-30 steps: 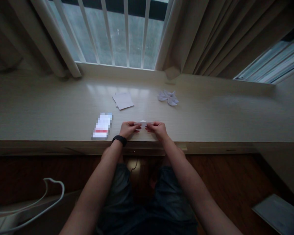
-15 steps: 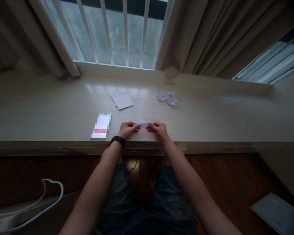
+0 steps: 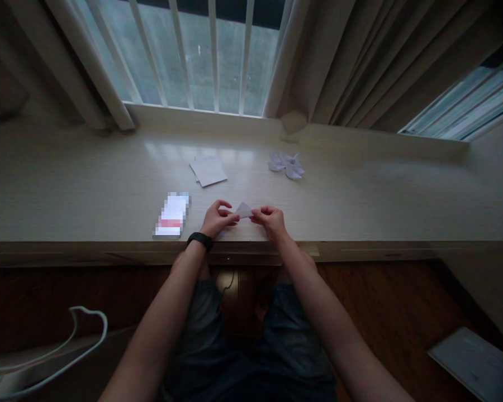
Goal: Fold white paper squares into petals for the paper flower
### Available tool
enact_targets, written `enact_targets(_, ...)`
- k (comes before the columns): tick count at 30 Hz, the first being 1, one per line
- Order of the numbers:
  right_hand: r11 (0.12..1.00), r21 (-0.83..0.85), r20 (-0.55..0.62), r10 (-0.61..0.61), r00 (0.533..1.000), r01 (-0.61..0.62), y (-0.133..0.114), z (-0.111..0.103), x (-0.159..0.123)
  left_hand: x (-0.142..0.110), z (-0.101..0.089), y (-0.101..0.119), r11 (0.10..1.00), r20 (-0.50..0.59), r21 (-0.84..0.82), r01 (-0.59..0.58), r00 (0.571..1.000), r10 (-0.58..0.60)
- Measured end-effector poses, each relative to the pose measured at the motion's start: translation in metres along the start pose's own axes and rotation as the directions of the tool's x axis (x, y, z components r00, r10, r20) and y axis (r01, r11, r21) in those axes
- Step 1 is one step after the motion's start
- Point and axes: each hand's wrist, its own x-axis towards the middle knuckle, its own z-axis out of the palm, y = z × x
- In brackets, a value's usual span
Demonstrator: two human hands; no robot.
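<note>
A small folded piece of white paper, triangular in outline, is held between my two hands just above the front of the ledge. My left hand pinches its left corner between thumb and a finger, with the index finger lifted and curved. At the right corner, my right hand grips the paper between thumb and fingertips. Farther back lie a few flat square sheets of paper, one on another. A folded paper shape with several petal-like points rests to their right.
A phone with a blurred screen lies left of my left hand. The pale ledge runs below a barred window and curtains. A white cable loops at lower left; a flat pale panel is at lower right.
The folded paper has turned from a narrow strip to a visible triangle between my hands. My left index finger has lifted off it. The right hand has hardly moved.
</note>
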Motion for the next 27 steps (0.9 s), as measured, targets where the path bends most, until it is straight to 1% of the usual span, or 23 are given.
enact_targets(2,0.999,-0.037,0.02,-0.03,0.999,0.03,0.001,-0.001,0.0,0.0,0.0,0.003,0.998,0.068,0.054,-0.024,0.997,0.02)
enact_targets(4,0.994,-0.096,0.058,-0.043,0.997,0.049,0.0,0.0,-0.001,0.001,0.001,0.004,0.987,0.141,0.143,-0.077,0.988,0.057)
enact_targets(6,0.984,-0.166,0.098,-0.054,0.994,0.07,-0.001,0.002,-0.003,0.002,0.003,0.004,0.96,0.172,0.241,-0.141,0.98,0.101)
enact_targets(8,0.972,-0.213,0.1,-0.082,0.992,0.102,-0.002,0.006,-0.005,0.004,0.005,0.002,0.934,0.153,0.315,-0.172,0.98,0.129)
enact_targets(10,0.966,-0.229,0.056,-0.106,0.993,0.116,-0.002,0.011,-0.006,0.005,0.006,-0.001,0.93,0.091,0.33,-0.159,0.986,0.136)
enact_targets(13,0.962,-0.259,-0.001,-0.094,0.996,0.09,0.0,0.018,-0.007,0.005,0.007,-0.004,0.965,-0.008,0.235,-0.115,0.993,0.121)
enact_targets(15,0.945,-0.31,-0.006,-0.113,0.994,0.106,0.002,0.021,-0.006,0.004,0.007,-0.003,0.979,-0.039,0.182,-0.092,0.994,0.1)
enact_targets(17,0.925,-0.352,-0.003,-0.157,0.988,0.146,0.004,0.022,-0.006,0.004,0.007,-0.002,0.978,-0.047,0.19,-0.081,0.995,0.091)
enact_targets(19,0.919,-0.359,-0.001,-0.175,0.985,0.163,0.005,0.021,-0.005,0.004,0.008,-0.002,0.972,-0.064,0.22,-0.082,0.993,0.098)
enact_targets(21,0.923,-0.353,0.004,-0.162,0.987,0.153,0.005,0.02,-0.004,0.004,0.01,-0.002,0.972,-0.074,0.225,-0.074,0.993,0.093)
enact_targets(24,0.927,-0.352,0.008,-0.137,0.991,0.131,0.005,0.019,-0.003,0.004,0.011,-0.003,0.975,-0.062,0.217,-0.046,0.996,0.061)
enact_targets(27,0.935,-0.333,-0.021,-0.132,0.991,0.117,0.005,0.019,-0.002,0.004,0.011,-0.003,0.976,-0.051,0.212,-0.038,0.997,0.05)
